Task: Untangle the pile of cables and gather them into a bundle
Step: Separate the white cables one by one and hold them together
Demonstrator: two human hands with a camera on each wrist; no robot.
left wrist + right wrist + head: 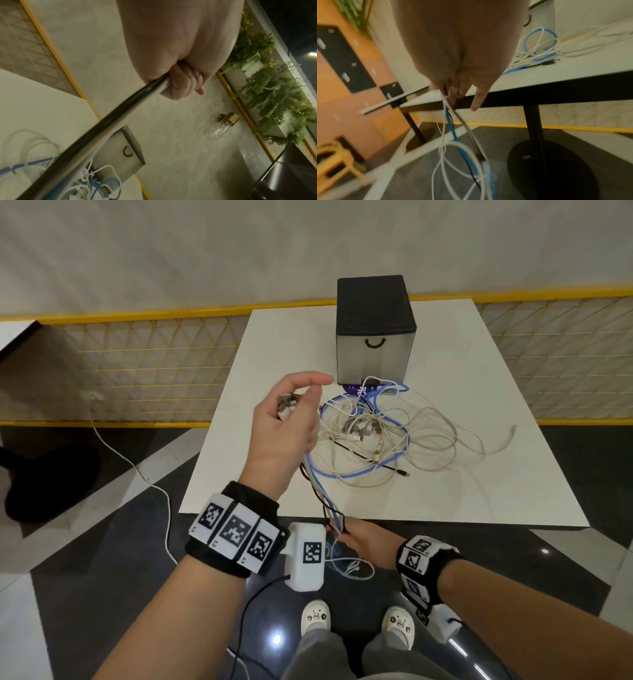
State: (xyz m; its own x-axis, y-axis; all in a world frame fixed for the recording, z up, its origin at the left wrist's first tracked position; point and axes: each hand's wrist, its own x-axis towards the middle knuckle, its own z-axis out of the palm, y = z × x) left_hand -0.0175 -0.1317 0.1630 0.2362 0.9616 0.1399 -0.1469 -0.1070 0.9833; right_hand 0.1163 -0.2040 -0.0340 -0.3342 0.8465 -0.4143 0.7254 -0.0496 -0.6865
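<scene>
Right hand point(363, 542) has its grip closed on blue, white and black cable strands point(453, 129) below the white surface point(479, 491) edge, left hand point(287, 422) clutches connector ends above it, and the cable pile point(380, 433) lies before the dark drawer box point(375, 333)

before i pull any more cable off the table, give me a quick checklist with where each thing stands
1. Left hand grips the connector ends: ok.
2. Right hand holds the strands below the table edge: ok.
3. Pile of cables untangled: not ok, loops still cross.
4. Blue cable free of the white ones: not ok.
5. Cables clear of the black box: not ok, a white loop lies against its base.
6. Hanging ends off the floor: cannot tell.
</scene>
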